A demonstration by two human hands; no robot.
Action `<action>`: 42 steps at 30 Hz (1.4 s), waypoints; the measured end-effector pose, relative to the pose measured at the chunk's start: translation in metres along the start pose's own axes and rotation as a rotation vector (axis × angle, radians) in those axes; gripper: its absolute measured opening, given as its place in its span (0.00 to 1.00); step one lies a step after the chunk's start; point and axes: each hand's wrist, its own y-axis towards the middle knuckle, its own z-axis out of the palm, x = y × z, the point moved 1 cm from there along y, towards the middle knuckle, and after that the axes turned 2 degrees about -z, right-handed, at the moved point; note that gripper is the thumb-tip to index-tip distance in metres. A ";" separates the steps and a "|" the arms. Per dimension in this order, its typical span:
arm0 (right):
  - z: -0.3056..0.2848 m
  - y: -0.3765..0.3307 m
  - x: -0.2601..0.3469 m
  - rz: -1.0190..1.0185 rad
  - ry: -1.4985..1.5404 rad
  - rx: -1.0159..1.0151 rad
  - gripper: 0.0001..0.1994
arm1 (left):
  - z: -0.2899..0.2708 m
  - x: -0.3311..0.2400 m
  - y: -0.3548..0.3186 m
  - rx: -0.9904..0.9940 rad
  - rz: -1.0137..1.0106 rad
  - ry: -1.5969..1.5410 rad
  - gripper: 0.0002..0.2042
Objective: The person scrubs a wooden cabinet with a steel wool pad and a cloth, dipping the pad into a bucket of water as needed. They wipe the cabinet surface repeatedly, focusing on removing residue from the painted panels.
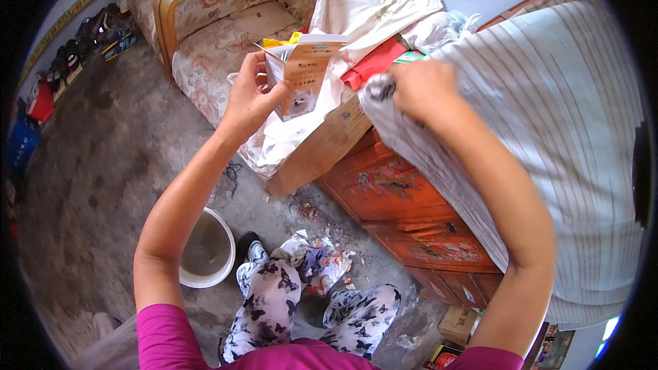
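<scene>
My left hand (258, 92) is wrapped round a small cardboard box (308, 79), thumb on its front. The box is orange-brown with a picture of a white fluffy dog, and its top flaps stand up, unfolded. To the right, my right hand (426, 90) is smeared by motion, with its fingers curled in. A small dark grey thing (381, 88) shows at its fingertips, too blurred to name. That hand is over the corner of a striped cloth (541, 89) draped on a red-brown wooden cabinet (384, 185).
A flowered sofa (233, 34) with a wooden armrest stands behind the box, bearing white cloth (373, 0) and a red cloth (373, 63). A white bucket (209, 250) and a heap of litter (319, 260) are on the concrete floor. Shoes (89, 38) line the left wall.
</scene>
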 end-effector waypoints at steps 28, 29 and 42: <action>-0.036 0.006 -0.025 0.110 -0.203 -0.356 0.18 | 0.235 0.083 0.094 0.171 0.346 0.219 0.32; -0.033 -0.013 -0.013 0.043 -0.124 -0.530 0.20 | 0.225 0.100 0.106 0.257 0.229 0.261 0.31; 0.112 -0.204 0.072 -0.072 0.911 -0.330 0.31 | 0.203 0.088 0.095 0.161 0.218 0.319 0.33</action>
